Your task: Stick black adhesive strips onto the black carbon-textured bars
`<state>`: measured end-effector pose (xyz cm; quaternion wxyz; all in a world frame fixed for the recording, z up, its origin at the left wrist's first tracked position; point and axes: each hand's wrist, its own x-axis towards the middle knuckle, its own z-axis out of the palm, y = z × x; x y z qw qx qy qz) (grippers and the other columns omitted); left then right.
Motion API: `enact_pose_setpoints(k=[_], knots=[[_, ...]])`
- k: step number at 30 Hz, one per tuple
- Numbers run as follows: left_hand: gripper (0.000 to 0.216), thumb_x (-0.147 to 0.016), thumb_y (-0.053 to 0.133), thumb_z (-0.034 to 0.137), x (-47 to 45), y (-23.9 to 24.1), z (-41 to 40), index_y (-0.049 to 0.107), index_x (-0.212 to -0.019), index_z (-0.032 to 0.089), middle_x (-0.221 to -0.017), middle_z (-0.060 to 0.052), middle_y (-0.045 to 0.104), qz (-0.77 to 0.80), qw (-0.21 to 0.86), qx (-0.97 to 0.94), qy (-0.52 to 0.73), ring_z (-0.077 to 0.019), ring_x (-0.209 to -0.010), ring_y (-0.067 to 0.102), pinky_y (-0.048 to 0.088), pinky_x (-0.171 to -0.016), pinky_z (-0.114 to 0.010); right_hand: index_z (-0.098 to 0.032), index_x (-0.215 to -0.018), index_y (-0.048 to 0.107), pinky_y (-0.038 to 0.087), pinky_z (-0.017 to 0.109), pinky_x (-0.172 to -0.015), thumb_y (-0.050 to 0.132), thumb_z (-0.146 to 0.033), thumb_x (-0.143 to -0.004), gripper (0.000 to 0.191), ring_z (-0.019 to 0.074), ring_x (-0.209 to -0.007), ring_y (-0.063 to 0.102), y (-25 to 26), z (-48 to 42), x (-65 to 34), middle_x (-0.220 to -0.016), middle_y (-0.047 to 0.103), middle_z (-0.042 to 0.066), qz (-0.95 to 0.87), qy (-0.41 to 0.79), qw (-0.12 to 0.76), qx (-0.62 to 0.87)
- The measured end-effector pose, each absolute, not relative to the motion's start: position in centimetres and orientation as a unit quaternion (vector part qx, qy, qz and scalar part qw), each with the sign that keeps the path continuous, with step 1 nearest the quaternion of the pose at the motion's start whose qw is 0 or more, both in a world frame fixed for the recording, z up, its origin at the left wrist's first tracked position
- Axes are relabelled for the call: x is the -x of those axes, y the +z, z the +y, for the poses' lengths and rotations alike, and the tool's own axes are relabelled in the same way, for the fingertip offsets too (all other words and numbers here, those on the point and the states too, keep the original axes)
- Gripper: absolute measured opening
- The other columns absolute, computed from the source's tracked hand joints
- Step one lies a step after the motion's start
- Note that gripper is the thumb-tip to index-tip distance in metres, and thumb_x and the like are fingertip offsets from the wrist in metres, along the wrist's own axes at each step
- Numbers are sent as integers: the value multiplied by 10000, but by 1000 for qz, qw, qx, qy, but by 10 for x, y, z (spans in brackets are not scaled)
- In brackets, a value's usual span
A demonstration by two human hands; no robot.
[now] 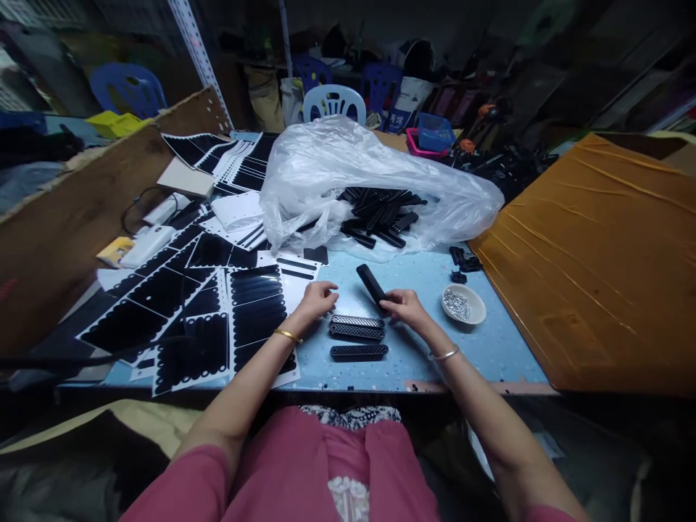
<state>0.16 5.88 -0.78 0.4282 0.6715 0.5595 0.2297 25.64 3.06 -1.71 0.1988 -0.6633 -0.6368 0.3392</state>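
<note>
Between thumb and fingers, my right hand grips the near end of a long black plastic piece, which slants up and to the left over the table. My left hand is off to its left, fingers curved with a gap between thumb and fingertips and nothing visible in them. Just below the hands lies a group of black textured strips side by side. Nearer the table edge is a single black strip. Beyond my hands, a large clear plastic bag lies open, showing many similar black pieces.
A white bowl of small metal parts stands on the right, with small black parts behind it. Sheets of black die-cut stickers cover the left side. An orange-brown covered panel borders the right, a wooden board the left.
</note>
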Motion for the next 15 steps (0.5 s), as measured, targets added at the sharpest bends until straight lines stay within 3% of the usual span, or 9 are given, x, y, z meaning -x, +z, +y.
enact_pose_setpoints(k=[3, 7, 12, 15], knots=[[291, -872, 469, 124, -9, -5, 64, 573, -1140, 72, -776, -68, 701, 538, 529, -590, 287, -139, -650, 704, 533, -575, -225, -119, -850, 718, 463, 245, -477, 585, -487, -748, 404, 145, -522, 604, -12, 19, -255, -672, 695, 53, -627, 437, 237, 600], [194, -896, 541, 259, -19, 3, 71, 553, -992, 90, -707, -71, 680, 472, 694, -403, 364, -160, -597, 701, 526, -513, -217, -129, -787, 720, 462, 246, -483, 648, -475, -678, 369, 140, -511, 584, -8, 19, -255, -619, 674, 36, -580, 512, 279, 569], [287, -864, 604, 387, -28, 3, 77, 555, -893, 105, -602, -39, 624, 470, 697, -404, 360, -184, -574, 696, 525, -507, -239, -131, -780, 734, 469, 262, -512, 679, -451, -656, 348, 161, -560, 598, -16, 26, -257, -630, 682, 39, -604, 468, 277, 583], [207, -753, 702, 254, -27, -2, 76, 576, -812, 101, -613, -23, 615, 480, 663, -449, 359, -141, -554, 657, 490, -510, -215, -144, -854, 743, 499, 294, -593, 741, -319, -581, 325, 180, -629, 620, -25, 27, -257, -731, 724, 51, -631, 378, 274, 619]])
